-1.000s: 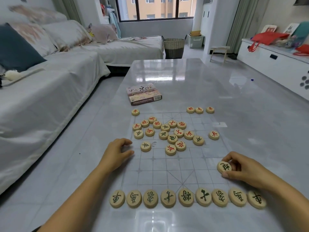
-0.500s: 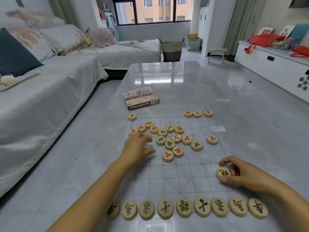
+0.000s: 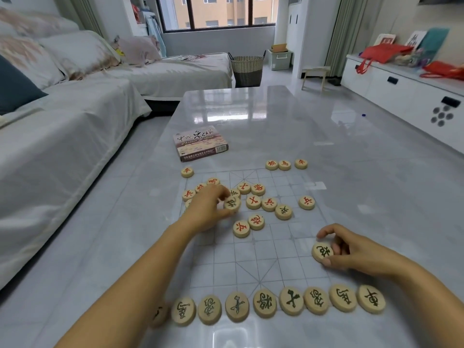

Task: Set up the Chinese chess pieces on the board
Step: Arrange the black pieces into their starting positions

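To my left lies a sofa (image 3: 62, 136) under a soft white cover. The desk (image 3: 276, 116) is glossy grey stone-look, and a flat cardboard chess box (image 3: 200, 144) sits on it just beyond the board (image 3: 271, 257), a clear thin sheet printed with pale grid lines. The pieces are round, pale wooden discs with red or dark characters. My left hand (image 3: 208, 209) reaches into the loose heap (image 3: 253, 202) at mid-board, fingers curled, pinching a dark-lettered disc (image 3: 232, 203) between thumb and fingertips. A near row (image 3: 264, 303) of dark-lettered discs lines the board's edge closest to me, its leftmost partly hidden by my forearm. Three red discs (image 3: 284, 165) stand along the far edge. My right hand (image 3: 351, 249) curls around another dark disc (image 3: 322, 251) at the board's right side, thumb below, fingers above.
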The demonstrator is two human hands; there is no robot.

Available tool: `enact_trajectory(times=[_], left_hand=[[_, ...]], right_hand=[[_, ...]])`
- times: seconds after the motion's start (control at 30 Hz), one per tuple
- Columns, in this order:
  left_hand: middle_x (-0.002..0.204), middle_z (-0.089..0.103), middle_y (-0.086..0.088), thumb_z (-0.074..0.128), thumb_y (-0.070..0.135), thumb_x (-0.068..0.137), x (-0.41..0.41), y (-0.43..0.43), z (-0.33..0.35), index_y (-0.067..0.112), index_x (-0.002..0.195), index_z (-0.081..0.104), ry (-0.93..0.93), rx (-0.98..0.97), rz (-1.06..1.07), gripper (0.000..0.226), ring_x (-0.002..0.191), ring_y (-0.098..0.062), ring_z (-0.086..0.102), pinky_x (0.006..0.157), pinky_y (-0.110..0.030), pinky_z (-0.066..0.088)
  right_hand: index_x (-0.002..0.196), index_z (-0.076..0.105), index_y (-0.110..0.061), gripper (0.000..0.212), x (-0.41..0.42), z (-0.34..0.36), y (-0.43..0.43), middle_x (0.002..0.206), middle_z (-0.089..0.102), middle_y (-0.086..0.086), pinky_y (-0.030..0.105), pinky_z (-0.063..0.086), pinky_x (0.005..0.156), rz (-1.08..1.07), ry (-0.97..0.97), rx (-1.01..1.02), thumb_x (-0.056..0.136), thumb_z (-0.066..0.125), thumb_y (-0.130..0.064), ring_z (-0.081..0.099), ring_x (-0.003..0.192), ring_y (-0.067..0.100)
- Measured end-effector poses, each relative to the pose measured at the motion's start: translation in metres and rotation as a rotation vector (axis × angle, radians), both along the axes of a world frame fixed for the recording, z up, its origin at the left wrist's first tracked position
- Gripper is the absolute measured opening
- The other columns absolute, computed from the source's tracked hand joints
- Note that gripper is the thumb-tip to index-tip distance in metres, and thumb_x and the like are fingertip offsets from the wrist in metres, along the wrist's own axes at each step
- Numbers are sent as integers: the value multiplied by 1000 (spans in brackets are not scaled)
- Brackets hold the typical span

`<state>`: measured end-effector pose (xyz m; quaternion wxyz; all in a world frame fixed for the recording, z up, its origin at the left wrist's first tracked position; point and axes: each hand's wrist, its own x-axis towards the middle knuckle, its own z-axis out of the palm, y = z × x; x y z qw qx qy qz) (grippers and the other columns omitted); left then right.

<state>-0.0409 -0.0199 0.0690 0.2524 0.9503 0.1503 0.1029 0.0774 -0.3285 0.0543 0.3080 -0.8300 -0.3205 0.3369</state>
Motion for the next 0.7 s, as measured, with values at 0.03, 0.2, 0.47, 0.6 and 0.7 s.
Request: enact_trajectory(times=[0.03,0.2,0.47,0.6,0.7], left_hand=[[88,52,10,70,26,77,-16,5,3,20,100,56,-5,-54,28,27,81,-11,50,66,-20,38],[86,52,7,73,28,74,-103,22,-2,22,90,54,128,-46,240,26,74,-8,48,59,-19,35],[85,48,11,73,42,69,-131,-3,-27,30,84,49,152,4,258,32,81,-13,49,72,-28,41],[87,48,13,77,44,65,-130,-6,-29,31,95,50,136,-20,256,42,84,-11,48,75,-27,42],[93,49,11,76,39,68,-133,-3,-31,31,116,52,142,-60,206,55,90,-12,49,83,-28,43]], right_hand=[[107,49,-37,39,-1,0,-1,78,49,-2,18,41,60,1,-3,1,77,73,-30,46,65,6],[101,53,-36,31,-2,-2,-1,73,50,-2,21,40,60,-2,-55,-14,78,72,-29,46,62,6],[102,55,-33,29,-10,-2,-1,72,49,0,23,39,60,-32,-62,6,79,71,-26,45,63,10],[103,55,-32,29,-11,-1,0,75,50,2,24,39,61,-37,-55,-10,80,71,-24,45,66,12],[103,55,-31,29,-12,1,1,78,50,4,27,40,63,-40,-45,-22,80,70,-24,46,68,14]])
